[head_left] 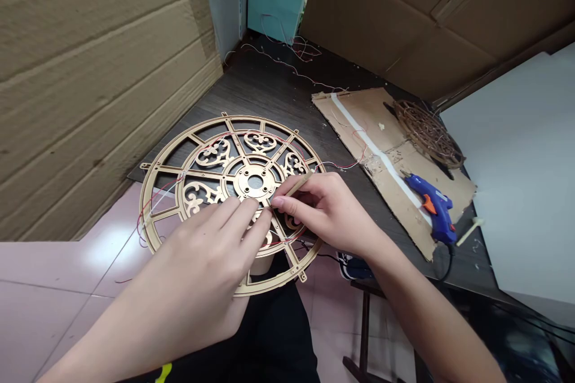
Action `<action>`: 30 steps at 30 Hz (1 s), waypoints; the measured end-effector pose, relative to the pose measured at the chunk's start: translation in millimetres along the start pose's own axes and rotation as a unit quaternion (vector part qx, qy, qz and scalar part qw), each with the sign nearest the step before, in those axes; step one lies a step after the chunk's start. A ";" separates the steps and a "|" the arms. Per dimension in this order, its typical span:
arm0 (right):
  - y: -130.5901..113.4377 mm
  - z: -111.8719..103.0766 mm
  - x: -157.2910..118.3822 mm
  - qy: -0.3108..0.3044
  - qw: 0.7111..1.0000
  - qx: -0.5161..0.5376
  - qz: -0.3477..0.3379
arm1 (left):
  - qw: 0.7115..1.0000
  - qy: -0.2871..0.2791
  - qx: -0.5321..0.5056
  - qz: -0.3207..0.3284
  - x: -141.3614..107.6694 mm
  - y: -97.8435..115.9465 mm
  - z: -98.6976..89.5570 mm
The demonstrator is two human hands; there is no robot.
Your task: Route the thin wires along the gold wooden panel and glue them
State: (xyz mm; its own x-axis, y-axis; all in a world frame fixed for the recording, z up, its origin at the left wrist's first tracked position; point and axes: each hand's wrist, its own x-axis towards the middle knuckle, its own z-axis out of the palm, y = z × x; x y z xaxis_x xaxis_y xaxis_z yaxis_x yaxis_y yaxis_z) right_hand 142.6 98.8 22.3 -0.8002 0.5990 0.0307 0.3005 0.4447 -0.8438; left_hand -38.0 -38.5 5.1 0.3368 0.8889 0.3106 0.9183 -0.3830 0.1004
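Note:
A round gold-coloured openwork frame with spokes and scrolled ornaments lies partly on the dark table and partly over my lap. My left hand rests across its near side, fingers stretched toward the hub; its thumb is hidden. My right hand pinches a thin tan stick, its lower end beside the hub near my left fingertips. What the end touches is hidden by the fingers. Thin red and white wires run along the frame's ring and trail off its left and right sides.
On the dark table, a cardboard sheet bears a blue glue gun and a brown openwork disc. A glue stick lies by the gun. Loose wires lie at the back. Cardboard walls stand around.

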 end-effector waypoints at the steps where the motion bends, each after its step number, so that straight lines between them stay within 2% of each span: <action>1: -0.3 0.1 0.2 0.001 1.000 -0.003 -0.002 | 1.000 0.001 0.002 0.002 -0.1 0.0 0.0; 13: -0.7 -1.6 8.2 -0.011 1.000 -0.025 0.012 | 1.000 0.004 0.006 0.008 1.4 -0.2 -1.0; 19: -4.9 -2.8 13.5 -0.052 0.998 -0.019 0.007 | 1.000 -0.005 0.017 0.007 -0.4 -0.4 -2.0; 23: -5.1 -3.2 12.9 -0.053 0.998 -0.020 0.018 | 1.000 -0.002 0.019 0.010 -1.3 1.2 -1.6; 30: -0.4 -1.9 7.1 -0.032 0.996 0.060 0.056 | 1.000 0.001 0.022 0.011 -0.6 1.7 -2.5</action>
State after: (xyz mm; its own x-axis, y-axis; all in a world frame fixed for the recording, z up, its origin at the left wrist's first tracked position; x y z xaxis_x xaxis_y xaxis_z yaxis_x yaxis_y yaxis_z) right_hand 137.8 104.1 23.9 -0.7981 0.5946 -0.0976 0.3278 0.2925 -0.8983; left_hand -37.2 -40.3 7.4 0.3566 0.8798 0.3144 0.9188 -0.3912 0.0524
